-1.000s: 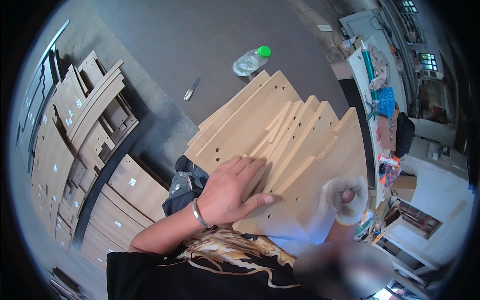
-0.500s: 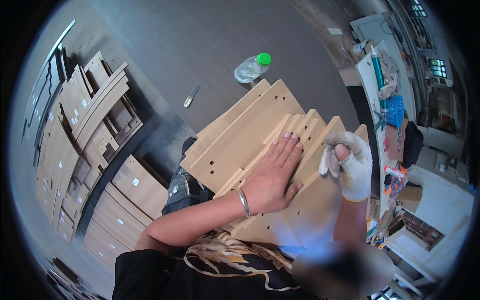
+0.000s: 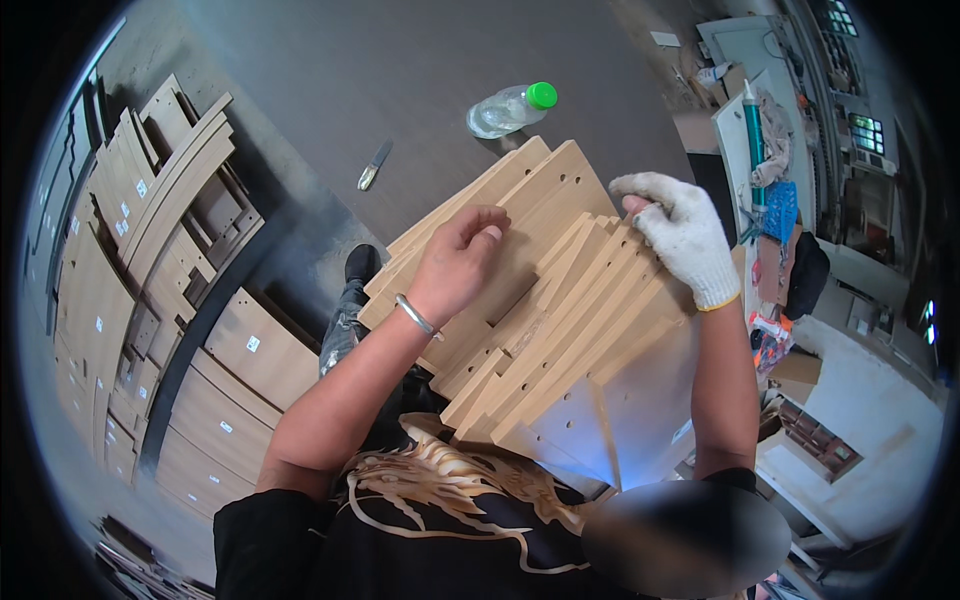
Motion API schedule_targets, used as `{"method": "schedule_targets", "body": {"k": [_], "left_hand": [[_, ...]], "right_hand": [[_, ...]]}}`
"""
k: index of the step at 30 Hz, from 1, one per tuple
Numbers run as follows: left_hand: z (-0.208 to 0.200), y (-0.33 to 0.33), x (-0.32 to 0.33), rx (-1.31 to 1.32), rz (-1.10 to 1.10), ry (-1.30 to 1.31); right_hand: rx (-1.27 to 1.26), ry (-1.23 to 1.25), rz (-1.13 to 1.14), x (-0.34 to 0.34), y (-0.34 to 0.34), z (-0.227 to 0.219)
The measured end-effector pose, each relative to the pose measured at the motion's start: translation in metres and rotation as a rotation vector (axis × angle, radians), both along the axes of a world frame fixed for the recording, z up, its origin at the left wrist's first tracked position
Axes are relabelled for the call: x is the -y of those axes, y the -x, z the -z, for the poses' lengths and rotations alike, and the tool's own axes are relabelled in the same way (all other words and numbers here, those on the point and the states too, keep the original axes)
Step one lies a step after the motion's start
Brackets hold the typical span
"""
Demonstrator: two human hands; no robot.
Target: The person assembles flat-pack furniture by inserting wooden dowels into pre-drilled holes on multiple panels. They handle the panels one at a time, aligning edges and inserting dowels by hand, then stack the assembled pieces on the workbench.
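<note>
My bare left hand [image 3: 463,260], a silver bangle at its wrist, is above a wide pale wooden board [image 3: 535,205] with drilled holes. Its fingers are curled in toward the thumb, with nothing visible between them. My right hand [image 3: 682,232] wears a white knitted glove with the thumb tip bare. Its fingers are bent at the far right ends of a stack of narrow boards [image 3: 575,320]; the palm side is hidden. These narrow boards lie fanned and overlapping on the wide ones, several with drilled holes. A larger panel [image 3: 640,400] sits at the near right.
Beyond the boards, a clear bottle with a green cap [image 3: 505,110] lies on the dark tabletop [image 3: 400,70], with a small knife [image 3: 375,166] to its left. Stacked wooden parts [image 3: 180,240] stand at left. A cluttered bench [image 3: 735,150] holds a teal caulking gun [image 3: 753,140] at right.
My left hand has come up off the narrow boards and moved left and away from me, its fingers curling. My gloved hand has moved farther out and turned over the board ends.
</note>
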State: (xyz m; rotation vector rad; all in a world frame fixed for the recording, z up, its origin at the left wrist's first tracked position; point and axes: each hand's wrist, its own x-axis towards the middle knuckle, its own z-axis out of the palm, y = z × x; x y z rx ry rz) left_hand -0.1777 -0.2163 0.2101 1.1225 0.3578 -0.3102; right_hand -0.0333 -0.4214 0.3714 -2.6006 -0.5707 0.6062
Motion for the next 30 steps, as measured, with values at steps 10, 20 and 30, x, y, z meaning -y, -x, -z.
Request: {"method": "schedule_targets", "body": {"k": [10,20,30], "left_hand": [[-0.013,0.019,0.045,-0.047,0.144,0.092],[0.006,0.014,0.055,-0.057,0.086,0.277],[0.012,0.012,0.049,-0.046,0.125,0.240]], "right_hand": [[0.185,0.550,-0.534,-0.012,-0.008,0.009],[0.168,0.505,-0.527,-0.009,-0.008,0.018],[0.162,0.495,-0.570,-0.011,-0.009,0.019]]}}
